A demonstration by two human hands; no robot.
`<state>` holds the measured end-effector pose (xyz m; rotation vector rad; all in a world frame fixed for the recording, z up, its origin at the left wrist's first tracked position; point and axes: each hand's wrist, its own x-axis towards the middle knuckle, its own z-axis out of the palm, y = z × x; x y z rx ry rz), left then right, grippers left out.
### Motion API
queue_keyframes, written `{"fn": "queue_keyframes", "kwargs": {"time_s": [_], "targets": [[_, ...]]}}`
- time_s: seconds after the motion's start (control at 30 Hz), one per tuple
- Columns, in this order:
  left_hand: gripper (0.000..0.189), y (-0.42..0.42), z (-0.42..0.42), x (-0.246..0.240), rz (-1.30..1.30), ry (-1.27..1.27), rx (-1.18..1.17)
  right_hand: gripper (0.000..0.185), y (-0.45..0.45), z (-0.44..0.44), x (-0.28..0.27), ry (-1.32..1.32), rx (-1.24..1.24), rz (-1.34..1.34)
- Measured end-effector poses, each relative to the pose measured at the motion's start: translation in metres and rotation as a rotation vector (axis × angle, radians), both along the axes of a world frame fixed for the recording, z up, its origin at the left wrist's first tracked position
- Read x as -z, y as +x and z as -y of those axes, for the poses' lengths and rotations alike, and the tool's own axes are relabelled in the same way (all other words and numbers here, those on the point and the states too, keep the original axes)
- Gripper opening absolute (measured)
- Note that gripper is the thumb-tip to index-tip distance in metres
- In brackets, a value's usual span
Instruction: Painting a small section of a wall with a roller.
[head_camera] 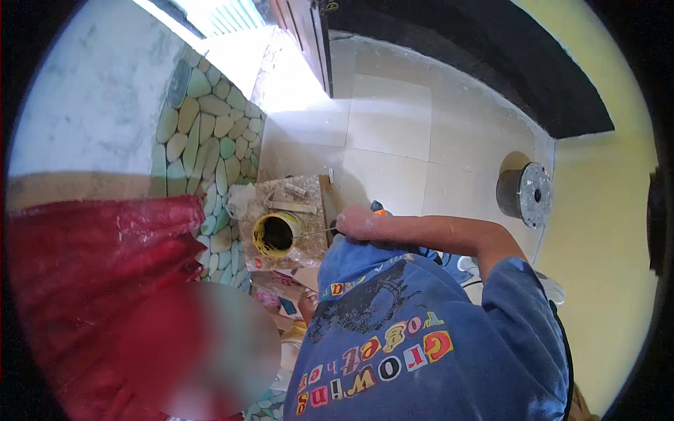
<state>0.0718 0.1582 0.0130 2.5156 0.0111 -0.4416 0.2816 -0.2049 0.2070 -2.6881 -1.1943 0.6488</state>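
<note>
My right hand (358, 222) is closed around the dark handle of a thin rod-like tool (313, 231). The tool's far end reaches the rim of a yellow-edged bucket (297, 225), which has dark material inside. Beneath the bucket is a spattered brown board or box (310, 252). Scraps of pale strip material (292, 207) lie on it behind the bucket. Just beyond my hand shows a small orange and dark object (380, 211), mostly hidden. A patch of bare skin (306, 305) beside my blue shirt may be my left hand or a foot; I cannot tell which.
Pebble-pattern tiling (210, 131) borders the light floor tiles (387, 116). Wrinkled red sheeting (79, 252) spreads at left, near a blurred round area. A brown door (308, 37) stands at the top. A flanged grey cylinder (532, 194) stands near the yellow wall (595, 210).
</note>
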Motion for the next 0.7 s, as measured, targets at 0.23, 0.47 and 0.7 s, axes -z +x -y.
{"fn": "queue_keyframes", "kwargs": {"time_s": [0.23,0.47,0.7], "targets": [[0.025,0.056,0.012,-0.020,0.030,0.027,0.109,0.014,0.002,0.030,0.016,0.096,0.062,-0.062],[0.025,0.092,0.033,-0.031,0.067,0.053,0.152,0.014,0.001,0.055,0.022,0.108,0.099,-0.094],[0.025,0.109,0.064,-0.038,0.081,0.071,0.183,0.012,0.003,0.082,0.019,0.158,0.087,-0.069]]}}
